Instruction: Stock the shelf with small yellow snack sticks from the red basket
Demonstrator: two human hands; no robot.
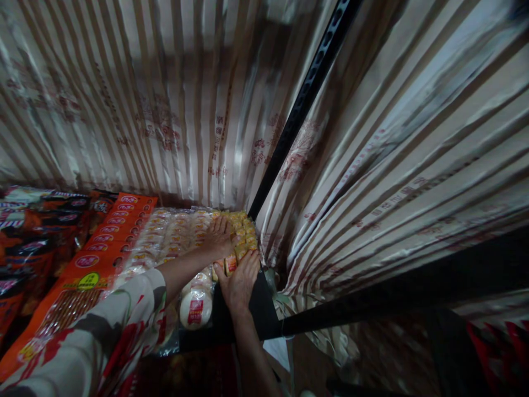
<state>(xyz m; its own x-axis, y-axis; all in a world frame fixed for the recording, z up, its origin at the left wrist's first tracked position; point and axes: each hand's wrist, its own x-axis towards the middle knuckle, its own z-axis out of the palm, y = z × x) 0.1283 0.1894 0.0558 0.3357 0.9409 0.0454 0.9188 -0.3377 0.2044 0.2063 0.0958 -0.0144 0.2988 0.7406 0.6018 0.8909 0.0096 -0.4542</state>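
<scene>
Left hand (218, 238) spread flat on yellow snack packs (243, 234); right hand (238, 281) spread beside, fingers touching packs. Round white buns (195, 309) near. Orange packets (103, 242) left. Striped curtain (392, 165) close right.

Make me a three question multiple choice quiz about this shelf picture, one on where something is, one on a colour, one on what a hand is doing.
1. Where do the yellow snack packs sit?
A. By the black post
B. On the orange bags
C. On the floor

2. What colour are the long bags to the left of the buns?
A. Blue
B. Orange
C. Green

3. What is the left hand doing?
A. Hanging free
B. Gripping the post
C. Resting flat on the packs

Answers: 1 A, the packs lie at the foot of the black post. 2 B, the bags are orange. 3 C, the palm lies spread on them.
</scene>
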